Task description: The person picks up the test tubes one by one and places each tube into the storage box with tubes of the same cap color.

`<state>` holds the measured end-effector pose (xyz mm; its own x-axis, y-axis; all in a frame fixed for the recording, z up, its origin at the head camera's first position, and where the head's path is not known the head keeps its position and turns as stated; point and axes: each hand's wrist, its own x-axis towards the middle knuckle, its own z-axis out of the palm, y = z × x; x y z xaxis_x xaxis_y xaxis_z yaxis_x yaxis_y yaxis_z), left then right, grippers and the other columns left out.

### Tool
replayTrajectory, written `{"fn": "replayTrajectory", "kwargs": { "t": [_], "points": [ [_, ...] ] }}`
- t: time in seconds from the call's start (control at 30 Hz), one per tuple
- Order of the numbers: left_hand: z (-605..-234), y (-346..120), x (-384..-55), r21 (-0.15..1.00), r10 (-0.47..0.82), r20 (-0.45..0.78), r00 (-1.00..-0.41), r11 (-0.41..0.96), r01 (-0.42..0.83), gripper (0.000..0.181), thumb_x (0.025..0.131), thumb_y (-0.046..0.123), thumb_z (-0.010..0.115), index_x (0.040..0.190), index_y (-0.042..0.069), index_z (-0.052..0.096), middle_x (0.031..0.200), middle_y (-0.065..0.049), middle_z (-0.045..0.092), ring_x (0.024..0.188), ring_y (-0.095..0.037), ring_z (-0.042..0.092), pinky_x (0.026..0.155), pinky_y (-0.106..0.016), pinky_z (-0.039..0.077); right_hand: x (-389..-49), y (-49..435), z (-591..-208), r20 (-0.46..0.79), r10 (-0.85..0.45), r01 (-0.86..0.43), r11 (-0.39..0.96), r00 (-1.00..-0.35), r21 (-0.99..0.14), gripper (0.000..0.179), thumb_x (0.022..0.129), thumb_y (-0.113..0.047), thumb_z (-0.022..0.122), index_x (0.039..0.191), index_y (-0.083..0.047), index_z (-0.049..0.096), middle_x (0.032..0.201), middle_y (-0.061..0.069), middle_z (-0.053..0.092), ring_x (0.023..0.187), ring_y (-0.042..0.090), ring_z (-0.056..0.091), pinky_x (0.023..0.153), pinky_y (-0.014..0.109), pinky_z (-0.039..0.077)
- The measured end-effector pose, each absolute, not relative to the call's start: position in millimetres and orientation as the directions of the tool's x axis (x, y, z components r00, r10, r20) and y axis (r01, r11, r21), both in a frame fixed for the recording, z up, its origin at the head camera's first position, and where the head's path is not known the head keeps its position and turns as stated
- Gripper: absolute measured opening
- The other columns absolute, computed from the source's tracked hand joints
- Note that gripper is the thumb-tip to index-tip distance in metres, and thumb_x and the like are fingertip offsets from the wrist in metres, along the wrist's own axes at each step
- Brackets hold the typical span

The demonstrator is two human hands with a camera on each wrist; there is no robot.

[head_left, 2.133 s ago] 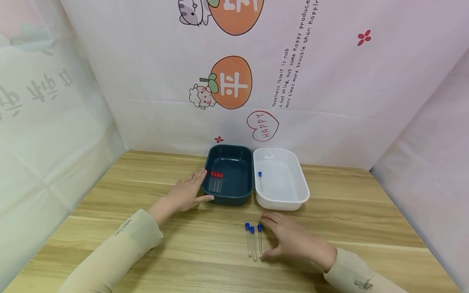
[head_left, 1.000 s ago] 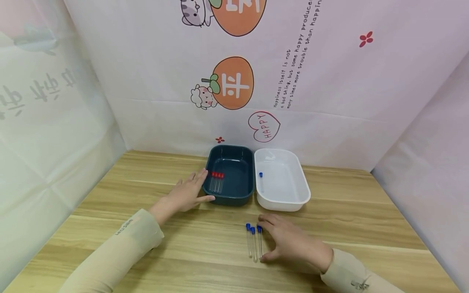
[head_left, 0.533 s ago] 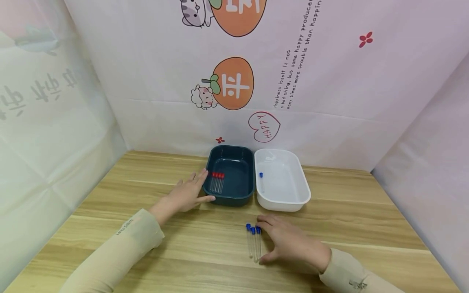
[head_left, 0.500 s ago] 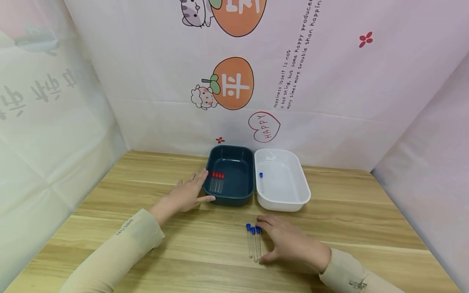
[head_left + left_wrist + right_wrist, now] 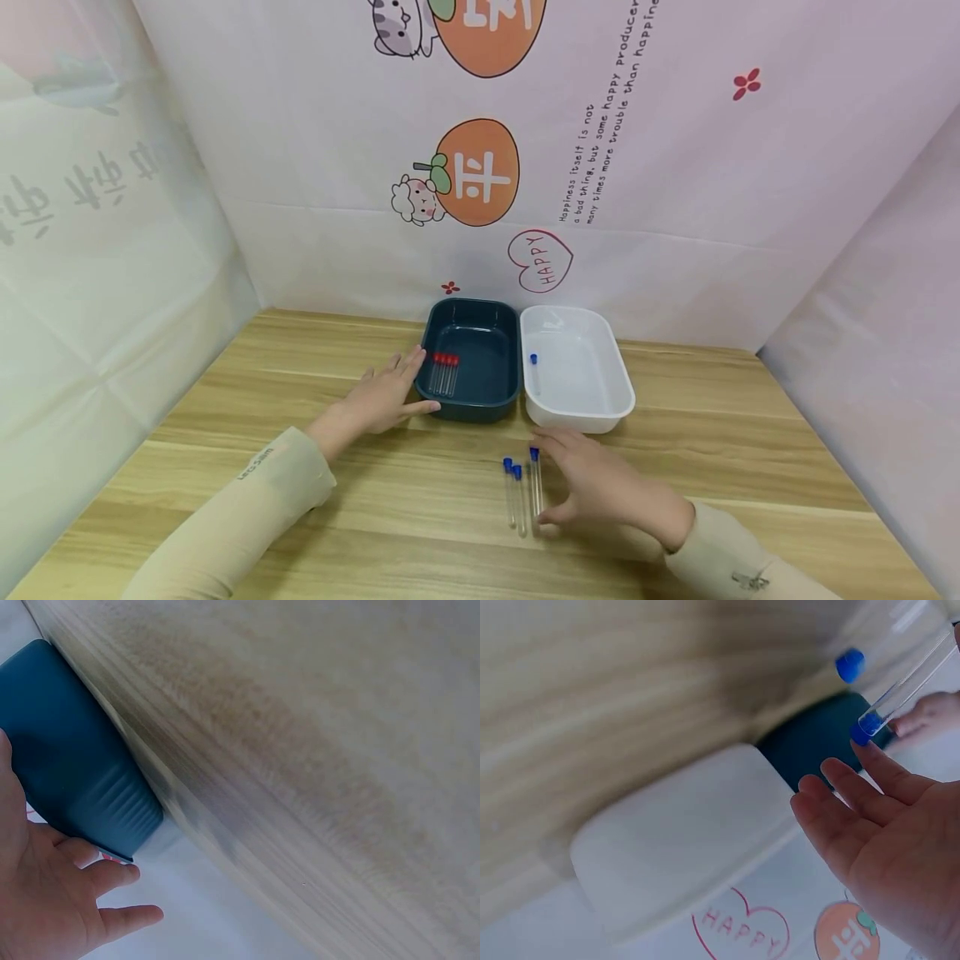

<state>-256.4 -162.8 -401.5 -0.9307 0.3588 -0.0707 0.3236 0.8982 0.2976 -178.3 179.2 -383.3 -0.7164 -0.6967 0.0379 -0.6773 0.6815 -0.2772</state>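
Observation:
My right hand (image 5: 600,479) pinches a blue-capped test tube (image 5: 536,487) lengthwise between thumb and a fingertip. In the right wrist view a fingertip meets the tube's blue cap (image 5: 865,727); the thumb shows only at the image edge. Left of it, two more blue-capped test tubes (image 5: 521,504) lie on the wooden table. My left hand (image 5: 375,400) rests with spread fingers against the side of a dark teal box (image 5: 472,412). Several red-capped test tubes (image 5: 444,377) lie side by side in that box. The white box (image 5: 577,422) holds one blue-capped test tube (image 5: 534,361).
Both boxes stand side by side near the table's back edge. Behind them hangs a printed cloth (image 5: 337,250), and light cloths close in the left and right sides. The wooden tabletop (image 5: 390,525) stretches in front of the boxes.
My right hand first slid the rightmost tube left toward the other two; now the pinched tube has shifted right and up from them, seemingly lifted. The left hand has stayed put.

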Motion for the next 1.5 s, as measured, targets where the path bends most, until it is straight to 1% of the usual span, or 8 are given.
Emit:
{"fn": "replayTrajectory", "kwargs": {
  "t": [0.2, 0.37, 0.5, 0.73, 0.9, 1.1, 1.27, 1.5],
  "points": [
    [-402.3, -163.3, -257.4, 0.296, 0.361, -0.067, -0.930, 0.898, 0.327, 0.104, 0.095, 0.070, 0.052, 0.165, 0.006, 0.009, 0.170, -0.014, 0.010, 0.153, -0.043, 0.015, 0.115, -0.072, 0.016, -177.0, 183.0, -365.6, 0.090, -0.703, -0.701, 0.674, -0.705, -0.234, 0.091, 0.071, -0.041, 0.094, 0.138, 0.007, 0.056, 0.145, 0.022, 0.053, 0.132, 0.040, 0.051, 0.107, 0.054, 0.044],
    [-402.5, -163.3, -257.5, 0.296, 0.360, -0.064, -0.931, 0.897, 0.327, 0.104, 0.095, 0.070, 0.053, 0.165, 0.006, 0.009, 0.170, -0.013, 0.010, 0.153, -0.043, 0.016, 0.115, -0.072, 0.016, -178.1, 186.4, -352.8, 0.101, -0.695, -0.695, 0.679, -0.712, -0.236, 0.090, 0.072, -0.041, 0.094, 0.138, 0.006, 0.055, 0.145, 0.022, 0.053, 0.132, 0.041, 0.051, 0.107, 0.055, 0.044],
    [-401.9, -162.7, -257.0, 0.294, 0.360, -0.061, -0.931, 0.898, 0.328, 0.104, 0.096, 0.070, 0.053, 0.165, 0.006, 0.010, 0.170, -0.013, 0.011, 0.153, -0.043, 0.016, 0.115, -0.072, 0.016, -182.2, 190.7, -345.6, 0.113, -0.676, -0.679, 0.690, -0.728, -0.250, 0.089, 0.072, -0.037, 0.095, 0.138, 0.006, 0.055, 0.146, 0.023, 0.053, 0.132, 0.042, 0.050, 0.107, 0.055, 0.043],
    [-402.0, -163.0, -256.9, 0.297, 0.361, -0.055, -0.931, 0.896, 0.330, 0.103, 0.096, 0.069, 0.053, 0.165, 0.006, 0.010, 0.170, -0.014, 0.011, 0.153, -0.043, 0.017, 0.115, -0.072, 0.017, -198.3, 197.0, -336.1, 0.122, -0.630, -0.634, 0.714, -0.767, -0.298, 0.090, 0.072, -0.030, 0.095, 0.140, 0.010, 0.051, 0.141, 0.028, 0.054, 0.130, 0.046, 0.052, 0.107, 0.057, 0.043],
    [-402.5, -163.0, -257.2, 0.296, 0.359, -0.053, -0.932, 0.897, 0.329, 0.103, 0.096, 0.068, 0.054, 0.165, 0.005, 0.010, 0.170, -0.014, 0.011, 0.153, -0.044, 0.017, 0.115, -0.072, 0.016, -210.1, 201.4, -330.0, 0.117, -0.610, -0.613, 0.728, -0.784, -0.307, 0.090, 0.072, -0.027, 0.095, 0.141, 0.009, 0.050, 0.140, 0.029, 0.055, 0.129, 0.046, 0.052, 0.107, 0.059, 0.043],
    [-403.1, -162.6, -257.6, 0.296, 0.361, -0.054, -0.931, 0.896, 0.331, 0.103, 0.096, 0.068, 0.054, 0.165, 0.005, 0.010, 0.170, -0.014, 0.012, 0.152, -0.044, 0.017, 0.115, -0.072, 0.017, -223.1, 206.5, -326.9, 0.142, -0.609, -0.621, 0.727, -0.781, -0.293, 0.089, 0.071, -0.023, 0.096, 0.139, 0.010, 0.050, 0.136, 0.030, 0.056, 0.125, 0.047, 0.054, 0.105, 0.059, 0.044],
    [-403.2, -162.3, -257.6, 0.296, 0.358, -0.059, -0.932, 0.898, 0.326, 0.103, 0.096, 0.068, 0.054, 0.165, 0.006, 0.009, 0.170, -0.015, 0.012, 0.153, -0.044, 0.017, 0.115, -0.072, 0.016, -232.2, 210.4, -326.2, 0.145, -0.606, -0.620, 0.732, -0.782, -0.281, 0.088, 0.071, -0.019, 0.095, 0.139, 0.012, 0.049, 0.137, 0.030, 0.056, 0.127, 0.046, 0.053, 0.107, 0.058, 0.043],
    [-402.2, -162.3, -256.8, 0.298, 0.358, -0.063, -0.932, 0.898, 0.325, 0.103, 0.097, 0.067, 0.054, 0.165, 0.006, 0.008, 0.170, -0.014, 0.011, 0.153, -0.043, 0.016, 0.115, -0.072, 0.016, -245.4, 209.6, -323.1, 0.107, -0.591, -0.590, 0.739, -0.799, -0.325, 0.088, 0.074, -0.021, 0.094, 0.140, 0.013, 0.048, 0.139, 0.033, 0.054, 0.128, 0.048, 0.052, 0.108, 0.059, 0.042]
  ]
}}
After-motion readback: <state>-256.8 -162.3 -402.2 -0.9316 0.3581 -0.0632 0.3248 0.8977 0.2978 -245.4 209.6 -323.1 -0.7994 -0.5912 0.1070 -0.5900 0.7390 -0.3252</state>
